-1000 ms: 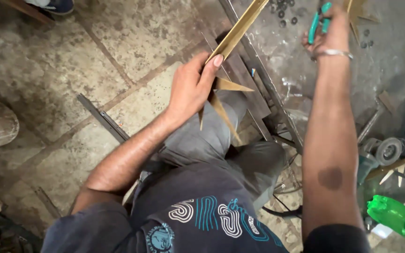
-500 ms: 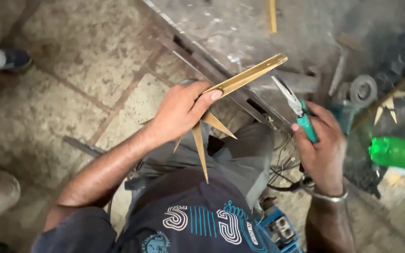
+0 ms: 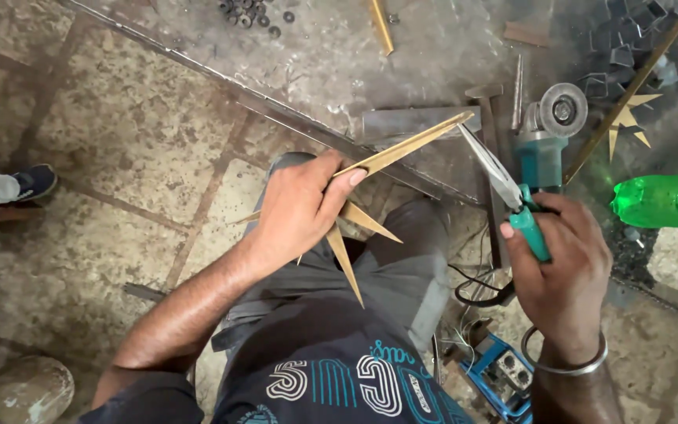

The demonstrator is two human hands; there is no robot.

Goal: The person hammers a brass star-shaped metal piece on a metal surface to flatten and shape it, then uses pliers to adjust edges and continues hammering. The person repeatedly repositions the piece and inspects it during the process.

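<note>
Sitting over a stained stone floor (image 3: 119, 149), the left hand (image 3: 300, 212) clenches a spiked brass strip (image 3: 402, 149), the right hand (image 3: 563, 271) grips teal-handled pliers (image 3: 512, 196), near a green bottle (image 3: 661, 200).

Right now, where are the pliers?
In the head view, the pliers are in the right hand, right of centre, tips pointing at the end of the gold bar, beside the grinder.

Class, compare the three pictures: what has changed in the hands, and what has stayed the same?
The right hand, stretched out at first, has drawn back near the body, bringing the green-handled pliers close to the strip's tip. The left hand keeps its grip on the gold spiked strip.
</note>
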